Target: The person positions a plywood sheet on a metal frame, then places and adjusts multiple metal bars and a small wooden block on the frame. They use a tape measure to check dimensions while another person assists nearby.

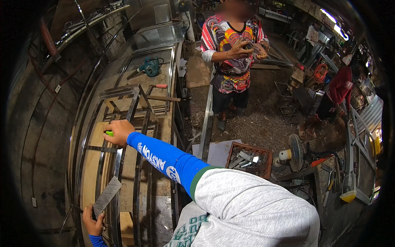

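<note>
My left hand grips the lower end of a flat grey metal plate, which has slanting lines and small dark marks across it. The plate lies tilted over the bars of a welded metal frame on the workbench. Farther up the same frame, my right hand is closed around a small bright green object. Only its end shows past the fingers, so its kind cannot be made out. A flat crossbar runs just below this hand.
A teal power tool and a red-handled clamp lie farther up the bench. Across from me stands a person handling something. On the right are a crate of metal pieces and a fan; another person bends beyond.
</note>
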{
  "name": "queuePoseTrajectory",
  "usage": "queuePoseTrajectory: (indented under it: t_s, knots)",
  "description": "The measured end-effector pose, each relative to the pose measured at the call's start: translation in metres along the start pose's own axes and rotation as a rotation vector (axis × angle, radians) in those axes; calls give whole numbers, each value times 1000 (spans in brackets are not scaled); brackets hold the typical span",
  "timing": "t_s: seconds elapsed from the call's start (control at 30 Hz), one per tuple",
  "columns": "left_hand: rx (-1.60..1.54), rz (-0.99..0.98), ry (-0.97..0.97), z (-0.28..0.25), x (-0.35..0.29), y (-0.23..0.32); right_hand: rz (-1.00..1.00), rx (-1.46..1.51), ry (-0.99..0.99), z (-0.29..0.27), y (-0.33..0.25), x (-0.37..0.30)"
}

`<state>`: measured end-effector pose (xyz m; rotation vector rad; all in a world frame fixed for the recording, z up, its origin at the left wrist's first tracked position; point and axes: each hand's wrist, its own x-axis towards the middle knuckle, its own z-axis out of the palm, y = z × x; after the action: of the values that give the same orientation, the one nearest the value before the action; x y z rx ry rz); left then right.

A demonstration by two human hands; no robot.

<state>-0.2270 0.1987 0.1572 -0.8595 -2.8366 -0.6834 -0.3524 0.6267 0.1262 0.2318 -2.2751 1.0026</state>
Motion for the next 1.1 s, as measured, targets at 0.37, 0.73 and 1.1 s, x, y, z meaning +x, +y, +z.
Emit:
queuePoseTrajectory:
  t_s: [0.37, 0.73, 1.1]
  knots:
    - [-3, 22, 4, 2, -1, -5, -10, -28, -15, -2, 0, 1]
    - [38, 20, 5, 2, -3, -6, -12, -16, 1, 2, 2, 0]
    - [-9, 25, -3, 1, -2, -3, -22, -16, 23, 1, 2, -1]
